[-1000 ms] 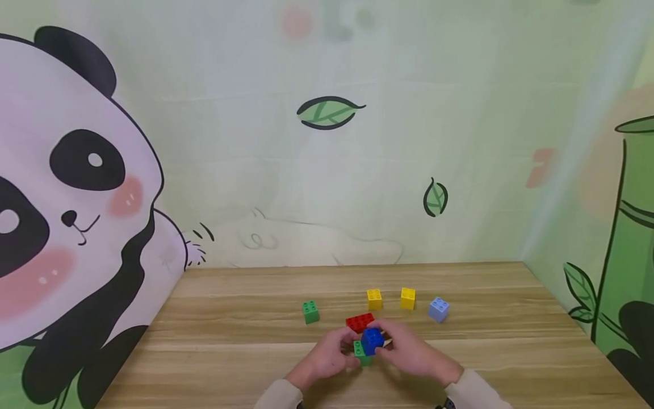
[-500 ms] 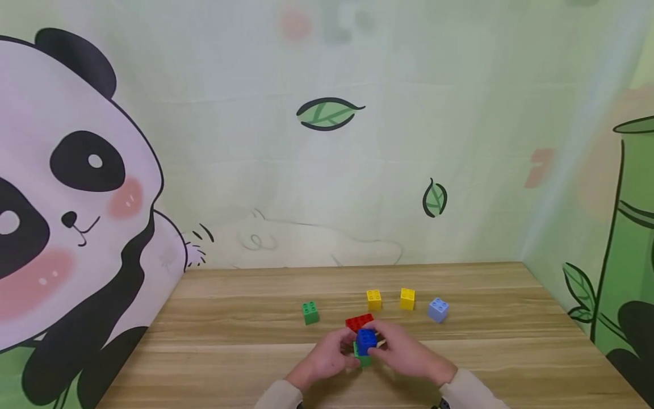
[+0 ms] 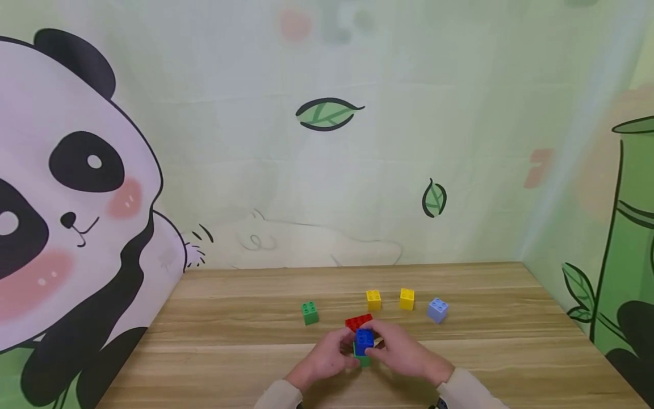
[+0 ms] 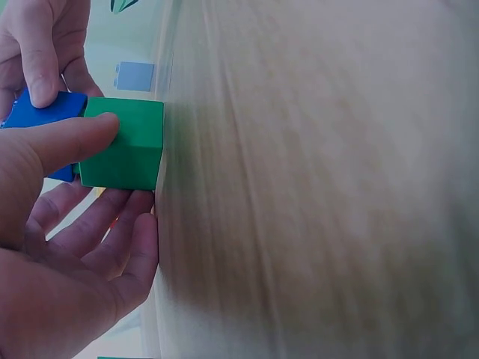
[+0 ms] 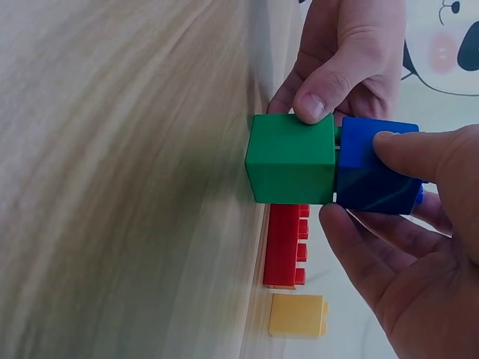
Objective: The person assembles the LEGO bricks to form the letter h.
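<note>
On the wooden table stands a green brick (image 3: 362, 360), gripped between the thumb and fingers of my left hand (image 3: 328, 355). My right hand (image 3: 403, 351) pinches a dark blue brick (image 3: 364, 339) directly on top of it. In the right wrist view, a thin gap with studs in it shows between the green brick (image 5: 292, 158) and the blue brick (image 5: 378, 164). The left wrist view has the blue brick (image 4: 46, 112) slightly tilted against the green one (image 4: 123, 161). Just behind both hands lies a long red brick (image 3: 359, 322), partly covered by the right fingers.
Farther back on the table (image 3: 230, 318) are another green brick (image 3: 309, 313) to the left, a yellow brick (image 3: 373, 300), a second yellow brick (image 3: 407, 299), and a light blue brick (image 3: 437, 310) to the right. A printed panda backdrop (image 3: 327, 187) rises behind the table.
The right hand has moved left with the blue brick, which came from a tilted position at the green brick's right to straight above it. The left hand has kept its place.
</note>
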{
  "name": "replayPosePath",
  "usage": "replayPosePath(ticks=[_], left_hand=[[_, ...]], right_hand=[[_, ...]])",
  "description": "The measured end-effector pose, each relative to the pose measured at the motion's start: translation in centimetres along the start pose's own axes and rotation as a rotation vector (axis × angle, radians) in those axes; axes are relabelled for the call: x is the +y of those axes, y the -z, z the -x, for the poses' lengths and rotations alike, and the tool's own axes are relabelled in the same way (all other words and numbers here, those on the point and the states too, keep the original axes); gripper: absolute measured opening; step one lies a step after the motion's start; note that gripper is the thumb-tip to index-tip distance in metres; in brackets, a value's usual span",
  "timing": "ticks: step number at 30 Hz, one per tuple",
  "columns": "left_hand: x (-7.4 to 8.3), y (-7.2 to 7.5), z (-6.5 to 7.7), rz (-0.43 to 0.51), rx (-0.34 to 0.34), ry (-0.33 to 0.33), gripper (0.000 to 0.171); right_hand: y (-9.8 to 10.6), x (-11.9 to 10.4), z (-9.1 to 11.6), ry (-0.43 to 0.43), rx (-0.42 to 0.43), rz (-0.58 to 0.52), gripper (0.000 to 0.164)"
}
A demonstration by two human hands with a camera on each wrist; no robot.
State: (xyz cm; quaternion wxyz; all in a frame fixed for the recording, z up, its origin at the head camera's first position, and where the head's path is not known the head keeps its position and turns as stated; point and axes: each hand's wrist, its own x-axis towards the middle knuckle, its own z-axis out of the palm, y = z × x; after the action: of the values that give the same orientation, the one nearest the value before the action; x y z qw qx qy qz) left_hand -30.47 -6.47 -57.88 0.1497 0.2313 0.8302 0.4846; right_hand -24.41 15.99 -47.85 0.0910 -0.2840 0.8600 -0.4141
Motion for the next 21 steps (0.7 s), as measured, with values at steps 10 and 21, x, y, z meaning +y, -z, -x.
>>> replayPosePath(ticks=[10,21], left_hand=[[7.3,0.9,3.6,0.005,0.013,-0.003,0.029],[6.4,0.8,3.3,-0.003,0.003,-0.046,0.029]], right_hand=[[0.0,-0.1,-0.1,-0.009,-0.007,0.007,0.032],[0.0,-0.4,-0.3,0.015,0.0,0.038,0.033]])
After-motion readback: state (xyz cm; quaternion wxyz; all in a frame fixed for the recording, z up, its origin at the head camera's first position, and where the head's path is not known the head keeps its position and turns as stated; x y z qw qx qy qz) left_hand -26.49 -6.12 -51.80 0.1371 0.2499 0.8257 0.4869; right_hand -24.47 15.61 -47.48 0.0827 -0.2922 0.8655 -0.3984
